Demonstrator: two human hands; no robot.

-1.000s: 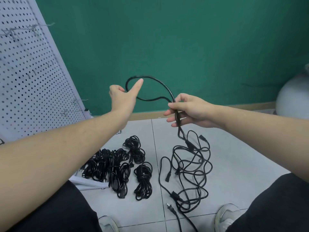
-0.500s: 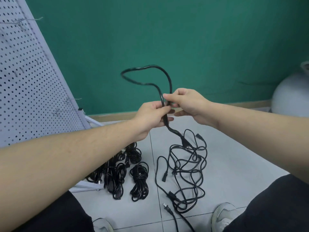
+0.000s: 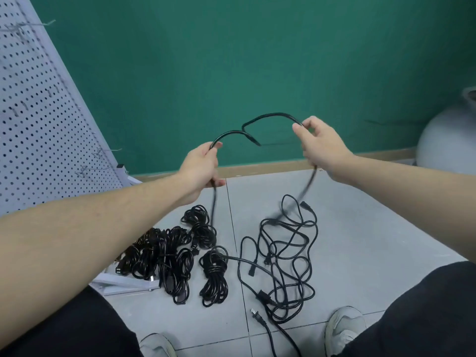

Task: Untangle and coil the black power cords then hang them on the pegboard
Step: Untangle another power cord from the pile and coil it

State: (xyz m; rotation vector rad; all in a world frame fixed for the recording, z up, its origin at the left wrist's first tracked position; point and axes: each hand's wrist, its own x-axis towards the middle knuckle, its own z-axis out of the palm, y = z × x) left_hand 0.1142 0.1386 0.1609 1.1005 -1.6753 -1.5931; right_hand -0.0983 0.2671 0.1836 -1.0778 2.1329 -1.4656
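Observation:
Both hands hold one black power cord (image 3: 268, 117) up in front of the green wall. My left hand (image 3: 202, 167) is closed around it at centre left, my right hand (image 3: 320, 146) pinches it at centre right, and the cord arches between them with a kink. Both ends drop to a tangled heap of black cord (image 3: 286, 256) on the floor between my knees. A loose plug (image 3: 257, 315) lies at the heap's near edge. Several coiled cords (image 3: 177, 256) lie on the floor to the left. The white pegboard (image 3: 38, 104) leans at far left, its hooks bare.
My knees in black trousers fill both lower corners, with grey shoes (image 3: 343, 328) on the grey floor tiles. The pegboard's white foot (image 3: 121, 286) lies under the coiled cords. A grey rounded object (image 3: 448, 140) stands at the far right by the wall.
My hands were together on the cord half a second ago; now they are spread apart, stretching a length of it between them. The loop that stood above them has flattened into an arch.

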